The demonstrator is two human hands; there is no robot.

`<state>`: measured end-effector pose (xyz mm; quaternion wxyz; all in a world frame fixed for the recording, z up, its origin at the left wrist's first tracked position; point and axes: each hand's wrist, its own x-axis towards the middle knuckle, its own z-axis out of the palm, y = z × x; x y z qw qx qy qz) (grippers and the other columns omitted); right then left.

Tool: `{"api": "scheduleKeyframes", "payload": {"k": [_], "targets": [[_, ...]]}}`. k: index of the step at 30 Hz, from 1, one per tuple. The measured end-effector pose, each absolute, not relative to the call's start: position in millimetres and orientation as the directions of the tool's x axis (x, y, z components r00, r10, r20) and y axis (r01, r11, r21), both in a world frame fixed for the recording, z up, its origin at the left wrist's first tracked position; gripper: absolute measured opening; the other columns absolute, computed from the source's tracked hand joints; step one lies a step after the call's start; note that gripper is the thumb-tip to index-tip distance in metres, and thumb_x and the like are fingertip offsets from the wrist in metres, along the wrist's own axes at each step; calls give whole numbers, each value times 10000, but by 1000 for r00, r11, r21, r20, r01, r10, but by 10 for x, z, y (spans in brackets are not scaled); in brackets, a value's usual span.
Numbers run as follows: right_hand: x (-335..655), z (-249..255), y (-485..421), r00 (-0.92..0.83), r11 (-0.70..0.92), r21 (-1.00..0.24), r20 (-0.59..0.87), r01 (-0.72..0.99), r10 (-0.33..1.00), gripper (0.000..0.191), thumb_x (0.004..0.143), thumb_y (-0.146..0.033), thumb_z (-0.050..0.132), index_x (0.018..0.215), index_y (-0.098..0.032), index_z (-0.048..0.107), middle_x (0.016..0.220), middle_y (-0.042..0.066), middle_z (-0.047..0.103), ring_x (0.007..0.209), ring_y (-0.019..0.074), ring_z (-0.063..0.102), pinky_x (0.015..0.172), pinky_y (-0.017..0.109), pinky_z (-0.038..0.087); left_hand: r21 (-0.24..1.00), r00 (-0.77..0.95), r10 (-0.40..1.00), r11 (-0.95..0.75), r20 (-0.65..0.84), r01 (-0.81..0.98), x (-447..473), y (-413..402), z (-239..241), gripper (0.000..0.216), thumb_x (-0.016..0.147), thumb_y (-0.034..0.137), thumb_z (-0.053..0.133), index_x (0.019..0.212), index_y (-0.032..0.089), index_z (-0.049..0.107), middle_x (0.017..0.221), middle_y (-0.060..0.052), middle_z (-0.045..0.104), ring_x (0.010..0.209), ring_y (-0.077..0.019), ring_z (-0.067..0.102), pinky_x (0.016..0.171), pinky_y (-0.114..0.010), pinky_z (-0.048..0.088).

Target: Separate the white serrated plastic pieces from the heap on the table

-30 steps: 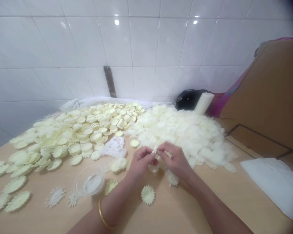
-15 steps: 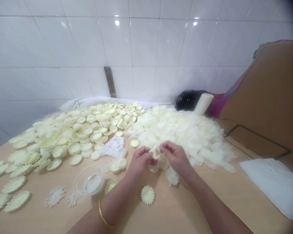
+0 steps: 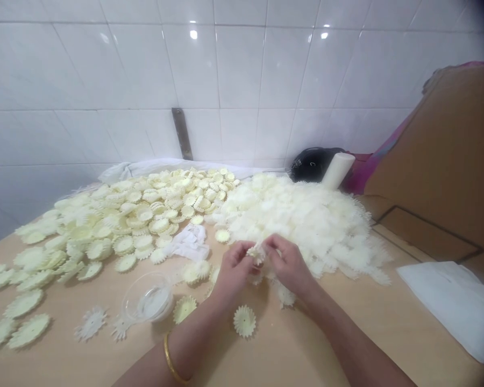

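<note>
The left hand [image 3: 234, 269] and right hand [image 3: 288, 263] pinch 1 small cream toothed plastic disc [image 3: 256, 251] between their fingertips, apparently working it; the next move needs a firm, careful grip.

head view, down (close) over table [image 3: 347, 349]

A small craft workshop, probably run from a home: a wooden bench [image 3: 347, 344] against a white tiled wall [image 3: 234, 70] carries 2 big heaps of identical pale yellow flower pieces [image 3: 145, 209] and white ones [image 3: 306, 220].
</note>
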<state>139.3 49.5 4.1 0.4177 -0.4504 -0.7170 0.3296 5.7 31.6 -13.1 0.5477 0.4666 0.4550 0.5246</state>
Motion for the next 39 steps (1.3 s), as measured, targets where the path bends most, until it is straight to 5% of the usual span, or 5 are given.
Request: {"api": "scheduleKeyframes", "payload": {"k": [6, 17, 30, 36, 39], "targets": [[1417, 49, 543, -289, 215, -972, 179, 96, 940, 203, 803, -301, 439, 646, -173, 444, 615, -26, 444, 588, 109, 435, 582, 238, 372, 985, 17, 1000, 10, -7, -174, 30, 340, -150, 99, 690, 226, 535, 747, 159, 581, 637, -4, 562, 521, -104, 525, 543, -244, 443], [1312, 5, 473, -209, 397, -821, 339, 410, 917, 206, 823, -267, 388, 640, -186, 436, 590, -13, 459, 552, 124, 425, 514, 246, 353, 999, -38, 999, -15, 13, -50, 154, 257, -116, 125, 711, 276, 535, 777, 174, 562, 578, 23, 516, 548, -112, 519, 509, -216, 412], [1329, 40, 483, -345, -10, -968, 80, -252, 935, 245, 818, -405, 397, 672, -208, 412, 454, -39, 455, 416, 134, 476, 469, 295, 443, 856, 153, 978, 201, -144, -477, 140, 275, 20, 164, 645, 251, 622, 732, 130, 552, 515, 1, 562, 410, -90, 487, 449, -228, 388], [1568, 30, 705, -19, 150, -911, 170, -383, 985, 131, 728, -307, 506, 664, -205, 454, 617, -2, 490, 570, 142, 511, 683, 371, 478, 782, 76, 962, 259, -263, -567, 103, 331, -37, 113, 636, 147, 585, 578, 129, 490, 504, -8, 555, 400, -72, 473, 428, -211, 387], [1679, -3, 811, 282, 278, -947, 225, -163, 933, 162, 721, -316, 532, 640, -194, 462, 610, -17, 459, 570, 122, 472, 675, 340, 453, 787, 96, 956, 283, -277, -548, 106, 350, -94, 97, 651, 164, 592, 631, 132, 504, 527, -13, 565, 424, -82, 489, 445, -219, 396]]}}
